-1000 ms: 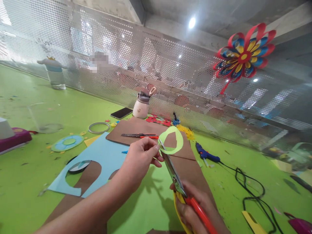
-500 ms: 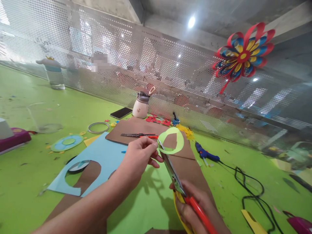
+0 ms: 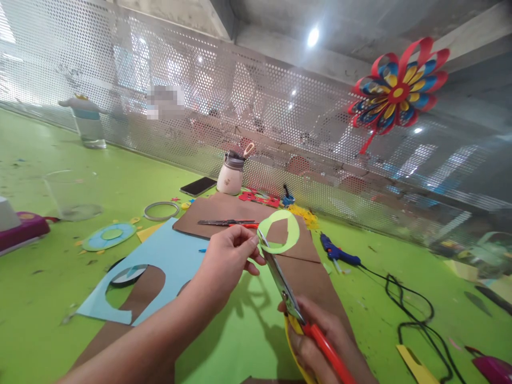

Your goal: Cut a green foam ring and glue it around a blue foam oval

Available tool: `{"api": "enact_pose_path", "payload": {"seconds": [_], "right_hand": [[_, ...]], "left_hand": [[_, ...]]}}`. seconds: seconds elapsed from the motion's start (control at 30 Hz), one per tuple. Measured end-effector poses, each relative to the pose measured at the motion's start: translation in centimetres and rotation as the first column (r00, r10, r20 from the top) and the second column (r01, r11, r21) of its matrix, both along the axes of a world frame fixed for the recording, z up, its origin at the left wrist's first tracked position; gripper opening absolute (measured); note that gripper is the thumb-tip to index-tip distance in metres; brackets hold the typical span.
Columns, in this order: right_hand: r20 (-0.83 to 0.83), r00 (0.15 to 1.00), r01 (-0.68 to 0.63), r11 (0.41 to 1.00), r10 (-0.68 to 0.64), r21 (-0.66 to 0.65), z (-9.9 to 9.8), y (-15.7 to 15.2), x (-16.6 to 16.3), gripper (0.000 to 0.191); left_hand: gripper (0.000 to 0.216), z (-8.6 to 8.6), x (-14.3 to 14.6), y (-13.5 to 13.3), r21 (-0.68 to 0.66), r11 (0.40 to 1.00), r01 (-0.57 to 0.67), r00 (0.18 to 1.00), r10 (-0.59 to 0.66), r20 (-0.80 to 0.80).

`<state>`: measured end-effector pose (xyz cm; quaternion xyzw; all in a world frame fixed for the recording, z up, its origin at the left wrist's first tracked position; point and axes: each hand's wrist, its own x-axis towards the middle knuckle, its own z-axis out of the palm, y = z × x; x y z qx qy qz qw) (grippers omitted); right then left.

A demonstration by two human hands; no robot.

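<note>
My left hand (image 3: 228, 261) pinches a light green paper ring (image 3: 294, 230) by its left edge and holds it up above the table. My right hand (image 3: 324, 346), at the bottom of the view, grips scissors (image 3: 286, 290) with red and yellow handles. The blades point up and to the left, with their tips at the ring's lower left rim, close to my left fingertips. Below lie brown card sheets (image 3: 224, 209) and a light blue paper sheet (image 3: 168, 256) with round holes cut out of it.
A green table (image 3: 60, 298) carries a blue glue gun (image 3: 338, 254) with black cable (image 3: 412, 314), a second pair of scissors (image 3: 228, 222), a phone (image 3: 199, 186), a white bottle (image 3: 231, 173), a ring (image 3: 161, 210), a paper disc (image 3: 109, 236). A perforated metal screen (image 3: 200, 106) bears a paper flower (image 3: 398, 90).
Almost nothing has moved. The green ring and the scissor tips have shifted very slightly left as the view drifted.
</note>
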<state>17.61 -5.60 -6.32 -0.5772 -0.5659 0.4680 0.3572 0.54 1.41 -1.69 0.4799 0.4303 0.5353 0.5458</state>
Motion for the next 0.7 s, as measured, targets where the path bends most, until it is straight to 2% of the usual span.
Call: {"api": "enact_pose_path", "payload": {"seconds": [0.1,0.47,0.7], "right_hand": [[-0.009,1.000,-0.014,1.000,0.014,0.022,0.06,-0.10,0.06,0.021],[0.008,0.999,0.047,0.997,-0.046,-0.056,-0.03,0.08,-0.18,0.024],[-0.014,0.999,0.036,0.998,-0.037,-0.046,0.26,-0.13,-0.22,0.024]], "left_hand": [[0.012,-0.14,0.08,0.09,0.015,1.000,0.004,1.000,-0.004,-0.008],[0.012,-0.19,0.12,0.06,0.041,0.999,0.003,1.000,-0.003,-0.015],[0.012,-0.14,0.25,-0.10,0.064,0.998,-0.016,0.999,0.018,-0.031]]}}
